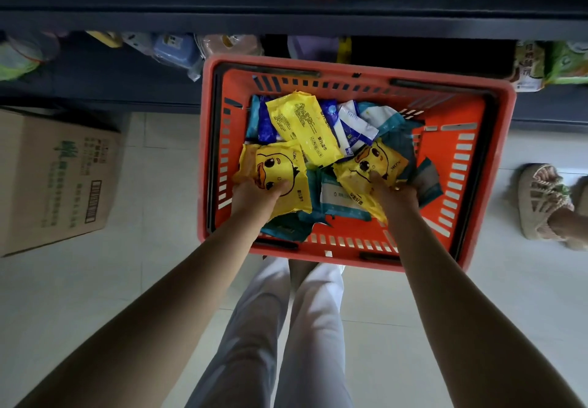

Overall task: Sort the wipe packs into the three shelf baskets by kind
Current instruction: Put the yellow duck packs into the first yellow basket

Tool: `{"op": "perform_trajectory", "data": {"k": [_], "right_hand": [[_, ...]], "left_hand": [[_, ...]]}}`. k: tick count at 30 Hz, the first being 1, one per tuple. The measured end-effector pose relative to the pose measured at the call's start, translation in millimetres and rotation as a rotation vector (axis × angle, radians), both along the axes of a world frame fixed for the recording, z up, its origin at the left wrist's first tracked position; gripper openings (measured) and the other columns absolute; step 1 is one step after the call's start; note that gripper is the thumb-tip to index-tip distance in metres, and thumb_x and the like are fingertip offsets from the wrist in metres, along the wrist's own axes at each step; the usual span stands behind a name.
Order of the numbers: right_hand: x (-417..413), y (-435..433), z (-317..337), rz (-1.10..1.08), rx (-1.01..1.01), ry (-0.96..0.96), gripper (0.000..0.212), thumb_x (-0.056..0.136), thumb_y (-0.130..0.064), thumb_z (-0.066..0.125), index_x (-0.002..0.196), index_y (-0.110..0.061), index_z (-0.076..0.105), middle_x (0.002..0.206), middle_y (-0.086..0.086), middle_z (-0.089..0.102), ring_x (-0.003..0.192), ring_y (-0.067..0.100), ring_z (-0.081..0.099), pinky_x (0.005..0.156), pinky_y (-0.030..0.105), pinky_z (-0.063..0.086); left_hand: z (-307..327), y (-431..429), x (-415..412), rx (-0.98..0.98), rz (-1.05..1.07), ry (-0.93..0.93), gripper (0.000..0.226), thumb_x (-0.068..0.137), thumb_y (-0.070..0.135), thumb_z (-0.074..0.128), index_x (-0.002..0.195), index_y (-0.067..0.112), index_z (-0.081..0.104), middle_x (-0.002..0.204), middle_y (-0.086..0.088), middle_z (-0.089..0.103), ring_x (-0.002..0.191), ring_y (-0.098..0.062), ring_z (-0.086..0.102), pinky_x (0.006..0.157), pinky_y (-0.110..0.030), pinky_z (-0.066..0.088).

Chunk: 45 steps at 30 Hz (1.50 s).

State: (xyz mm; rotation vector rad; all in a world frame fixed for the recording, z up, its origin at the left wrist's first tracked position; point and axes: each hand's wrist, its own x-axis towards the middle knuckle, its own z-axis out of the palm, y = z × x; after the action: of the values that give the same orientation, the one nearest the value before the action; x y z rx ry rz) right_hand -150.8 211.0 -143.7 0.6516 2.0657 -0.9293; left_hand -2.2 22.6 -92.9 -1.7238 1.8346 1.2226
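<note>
Slotted orange basket (471, 166): each hand grips a crinkly (yellow) pack.

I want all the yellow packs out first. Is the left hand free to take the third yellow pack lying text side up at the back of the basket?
Probably not yet: the left hand already grips a duck-face pack. The third yellow pack lies uncovered on top, so nothing else blocks it.
</note>
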Motion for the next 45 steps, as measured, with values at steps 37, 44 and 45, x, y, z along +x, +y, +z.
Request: {"op": "perform_trajectory", "data": {"k": [37, 44, 45], "right_hand": [[94, -207, 517, 0.290, -0.814, 0.276, 0.025, 0.083, -0.010, 0.072, 0.107, -0.015, 0.067, 0.101, 0.007, 0.075, 0.090, 0.026, 0.072, 0.076, 0.043, 0.058], [113, -293, 560, 0.280, -0.893, 0.381, 0.024, 0.084, -0.018, 0.071, 0.108, -0.014, 0.069, 0.100, 0.008, 0.075, 0.092, 0.030, 0.072, 0.078, 0.045, 0.058], [112, -301, 567, 0.284, -0.903, 0.398, 0.022, 0.086, -0.020, 0.069, 0.107, -0.014, 0.068, 0.099, 0.007, 0.075, 0.091, 0.029, 0.072, 0.075, 0.042, 0.059]], "left_hand": [[474, -174, 143, 0.013, 0.491, 0.936, 0.027, 0.079, 0.016, 0.076, 0.102, 0.025, 0.065, 0.100, 0.001, 0.074, 0.096, -0.021, 0.070, 0.090, -0.048, 0.053], [515, -274, 158, 0.031, 0.416, 1.082, 0.036, 0.082, 0.015, 0.073, 0.115, 0.013, 0.059, 0.109, -0.005, 0.072, 0.099, -0.023, 0.069, 0.088, -0.045, 0.055], [521, -287, 157, 0.051, 0.404, 1.109, 0.035, 0.084, 0.018, 0.071, 0.116, 0.013, 0.059, 0.109, -0.005, 0.072, 0.100, -0.024, 0.069, 0.087, -0.043, 0.055]]}}
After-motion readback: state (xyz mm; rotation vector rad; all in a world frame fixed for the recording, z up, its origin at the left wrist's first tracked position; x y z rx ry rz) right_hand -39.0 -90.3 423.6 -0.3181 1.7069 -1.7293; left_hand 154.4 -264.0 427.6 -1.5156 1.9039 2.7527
